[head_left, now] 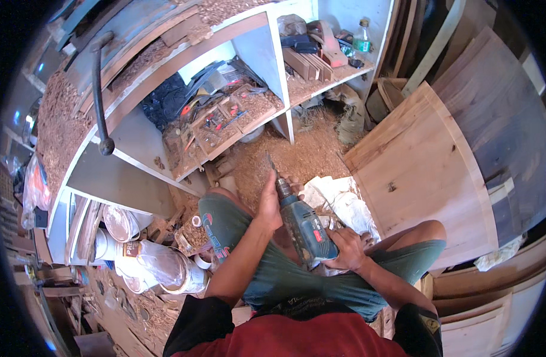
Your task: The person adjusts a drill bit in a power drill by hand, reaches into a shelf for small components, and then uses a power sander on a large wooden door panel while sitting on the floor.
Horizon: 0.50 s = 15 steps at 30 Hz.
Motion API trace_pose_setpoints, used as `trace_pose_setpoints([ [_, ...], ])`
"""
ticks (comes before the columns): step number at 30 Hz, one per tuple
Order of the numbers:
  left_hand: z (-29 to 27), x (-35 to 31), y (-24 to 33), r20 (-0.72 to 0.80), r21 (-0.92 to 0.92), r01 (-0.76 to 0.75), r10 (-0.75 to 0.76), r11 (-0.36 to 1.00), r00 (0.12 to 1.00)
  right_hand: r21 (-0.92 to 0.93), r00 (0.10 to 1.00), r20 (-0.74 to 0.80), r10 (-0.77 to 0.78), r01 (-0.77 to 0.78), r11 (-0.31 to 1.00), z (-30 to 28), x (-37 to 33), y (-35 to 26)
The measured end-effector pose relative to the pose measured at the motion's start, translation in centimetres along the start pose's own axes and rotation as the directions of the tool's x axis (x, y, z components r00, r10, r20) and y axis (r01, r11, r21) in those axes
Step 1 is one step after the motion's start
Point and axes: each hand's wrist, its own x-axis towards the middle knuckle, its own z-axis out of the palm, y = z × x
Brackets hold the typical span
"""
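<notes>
A dark teal power drill (307, 232) lies across my lap, its chuck (283, 187) and thin bit (270, 160) pointing away from me. My left hand (269, 202) is closed about the chuck end, thumb along one side and fingertips showing on the other. Around the handle at the rear right of the drill, my right hand (348, 246) is closed; the trigger is hidden. Just beyond the drill, on the right, a crumpled white cloth (344, 205) lies on the sawdust-covered floor.
Ahead stands a white open cabinet (282, 59); its shelf holds a wooden tray (228, 122) of small tools. Wide wooden panels (422, 172) lean at the right. White buckets (181, 271) stand at the left. A metal lever (98, 89) juts out at upper left.
</notes>
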Motion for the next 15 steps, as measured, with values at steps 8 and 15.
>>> trace_pose_setpoints([
  [8,-1.4,7.3,18.1,-0.031,0.831,-0.405,0.758,0.381,0.651,0.010,0.997,0.048,-0.061,0.061,0.998,-1.7,-0.5,-0.1],
  [15,-0.2,8.5,21.9,0.388,0.785,0.195,0.713,-0.588,0.584,-0.032,0.997,-0.038,-0.062,0.061,0.998,-0.9,-0.1,0.0],
])
